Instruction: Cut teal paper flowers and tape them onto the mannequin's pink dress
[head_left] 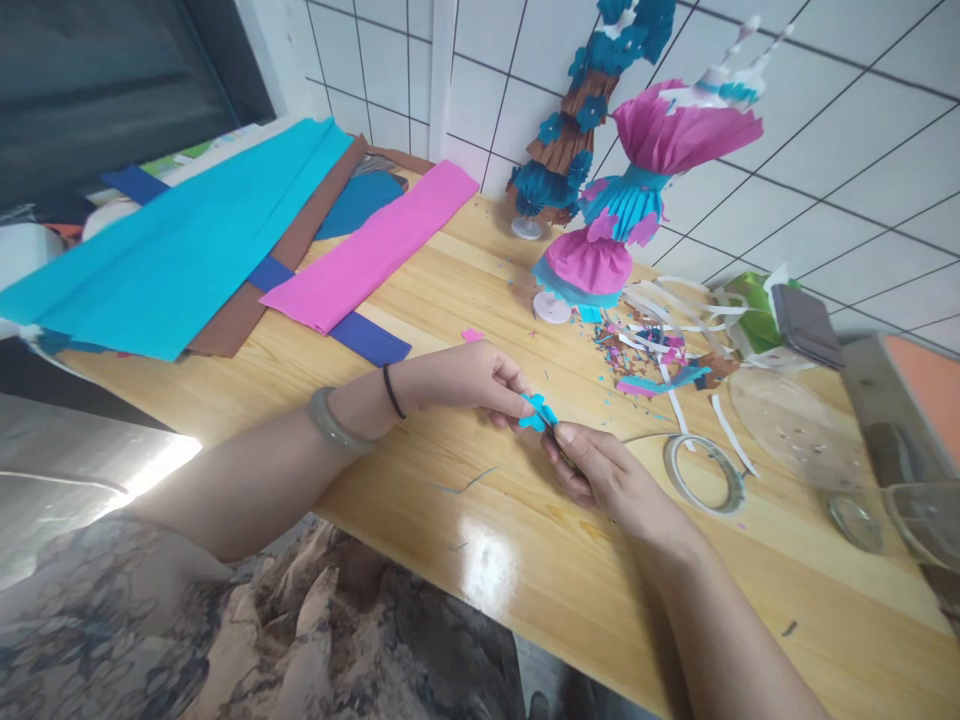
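A small turquoise paper flower (534,412) is pinched between the thumb and fingers of my left hand (499,385), above the wooden table. My right hand (589,460) is closed at the flower's right edge. A thin dark tool (552,428) shows between its fingers and touches the paper; most of it is hidden, so its kind cannot be made out. Behind my left hand, a small pink paper piece (472,335) lies on the wood.
Folded turquoise paper (187,240) and a pink paper strip (375,245) lie left. Two paper-dressed figures, one pink and turquoise (637,195), one brown and blue (574,130), stand at the back. Paper scraps (649,345), a tape roll (705,475) and a phone (806,325) are right.
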